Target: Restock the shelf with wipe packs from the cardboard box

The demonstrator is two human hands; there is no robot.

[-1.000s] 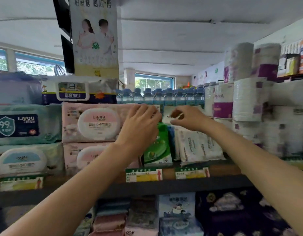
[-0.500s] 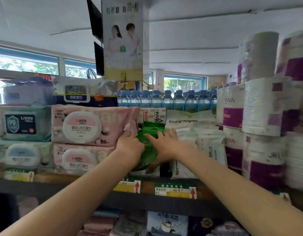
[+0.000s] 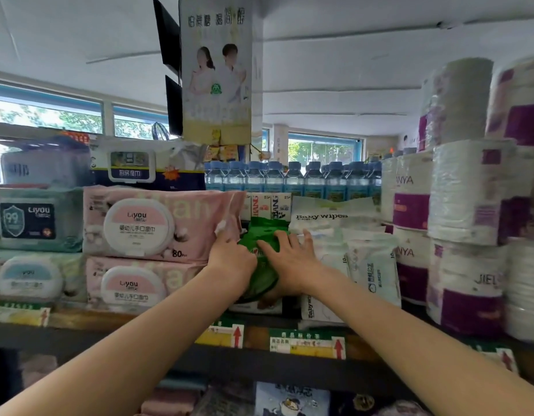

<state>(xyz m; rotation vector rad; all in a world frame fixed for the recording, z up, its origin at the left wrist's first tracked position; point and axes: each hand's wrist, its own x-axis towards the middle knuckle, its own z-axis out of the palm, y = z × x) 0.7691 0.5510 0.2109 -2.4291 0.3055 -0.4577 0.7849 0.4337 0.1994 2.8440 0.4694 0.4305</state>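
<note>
Your left hand (image 3: 231, 259) and right hand (image 3: 289, 262) both press on a green wipe pack (image 3: 261, 235) standing on the wooden shelf (image 3: 80, 318). The right hand's fingers lie spread flat across the pack; whether the left hand's fingers curl round it, you cannot tell. The soft, crinkled pack sits wedged between two stacked pink Liyou packs (image 3: 157, 223), each with an oval white lid and one marked "80", and white "Baby Wipes" packs (image 3: 334, 223). Plastic-wrapped tissue rolls (image 3: 466, 193) with purple bands are stacked at the right. Yellow price tags (image 3: 307, 345) with red arrows line the shelf edge.
</note>
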